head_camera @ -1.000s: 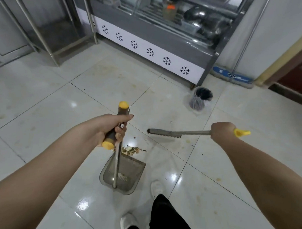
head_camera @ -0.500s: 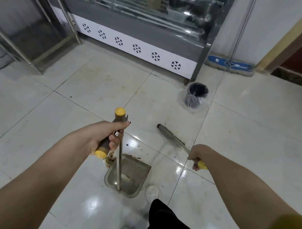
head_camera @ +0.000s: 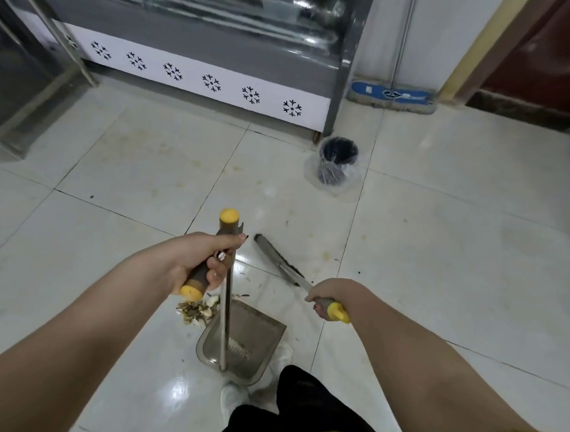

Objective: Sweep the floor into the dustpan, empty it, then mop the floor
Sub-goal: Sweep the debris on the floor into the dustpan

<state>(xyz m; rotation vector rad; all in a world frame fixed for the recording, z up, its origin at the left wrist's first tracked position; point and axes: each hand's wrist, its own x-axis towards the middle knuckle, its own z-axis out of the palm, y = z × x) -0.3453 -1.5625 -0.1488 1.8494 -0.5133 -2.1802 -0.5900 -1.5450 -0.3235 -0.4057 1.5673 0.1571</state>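
The floor (head_camera: 439, 242) is glossy white tile with dark grout lines, yellowish stains and spots of glare. The dustpan (head_camera: 249, 333) sits on it, mouth facing away from the person. A pile of pale scraps (head_camera: 196, 311) lies against the dustpan's left front edge. Just beyond the dustpan, to the right, the broom (head_camera: 275, 258) has its bristle head down at the tile amid dark specks. Well beyond the dustpan stands a dark bin (head_camera: 338, 159) in a clear bag. Farther still, a blue flat mop (head_camera: 391, 97) rests beside a cooler cabinet (head_camera: 208, 82). A white shoe (head_camera: 233, 398) stands just behind the dustpan.
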